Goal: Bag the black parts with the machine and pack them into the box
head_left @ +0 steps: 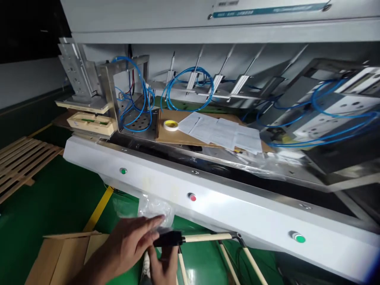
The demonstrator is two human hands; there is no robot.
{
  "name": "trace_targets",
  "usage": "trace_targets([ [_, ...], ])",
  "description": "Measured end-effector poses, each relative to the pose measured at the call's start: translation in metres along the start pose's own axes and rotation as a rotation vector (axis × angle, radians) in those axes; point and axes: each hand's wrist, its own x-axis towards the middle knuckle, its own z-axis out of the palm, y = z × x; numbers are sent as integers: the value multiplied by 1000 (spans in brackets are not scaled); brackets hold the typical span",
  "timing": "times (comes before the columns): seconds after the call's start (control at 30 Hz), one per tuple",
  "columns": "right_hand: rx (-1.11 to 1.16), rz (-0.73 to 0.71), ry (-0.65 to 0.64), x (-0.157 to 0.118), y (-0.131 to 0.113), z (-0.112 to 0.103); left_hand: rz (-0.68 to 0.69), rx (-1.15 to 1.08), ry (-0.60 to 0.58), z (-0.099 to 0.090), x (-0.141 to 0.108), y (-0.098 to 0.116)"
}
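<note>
At the bottom centre, my left hand [130, 241] and my right hand [164, 265] meet around a small black object [168, 239]. My left hand comes in from the lower left, its fingers pinching the object's left end. From below, the fingers of my right hand press against the underside of the same object. A clear plastic bag [156, 208] hangs just beyond my left fingertips. Right beside the black object is a frame of cream-coloured tubes [204, 237] with black joints.
A white machine front [231, 206] with a red button [192, 197] and green buttons crosses the view. Papers [222, 130] and a tape roll [171, 125] lie on cardboard behind it. Blue hoses [190, 75] loop above. A cardboard box [68, 257] stands lower left, a wooden pallet [25, 162] farther left.
</note>
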Motion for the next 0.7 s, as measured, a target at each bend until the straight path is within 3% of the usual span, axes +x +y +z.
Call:
trace_targets([
  [0.1,80,-41,138,42,-52,-22,-100,-222,119,-9,48,18],
  [0.23,140,-139,295,76,-104,-51,-215,-607,307,-20,90,10],
  [0.4,289,-112,426,102,-150,-67,-231,-819,461,-37,125,-16],
  [0.53,493,-205,546,120,-192,-71,-244,-935,553,-54,147,-41],
  [0.63,547,-249,617,122,-214,-72,-354,-960,602,-59,156,-69],
  [0.7,520,-275,671,118,-215,-69,-449,-970,619,-56,156,-90],
])
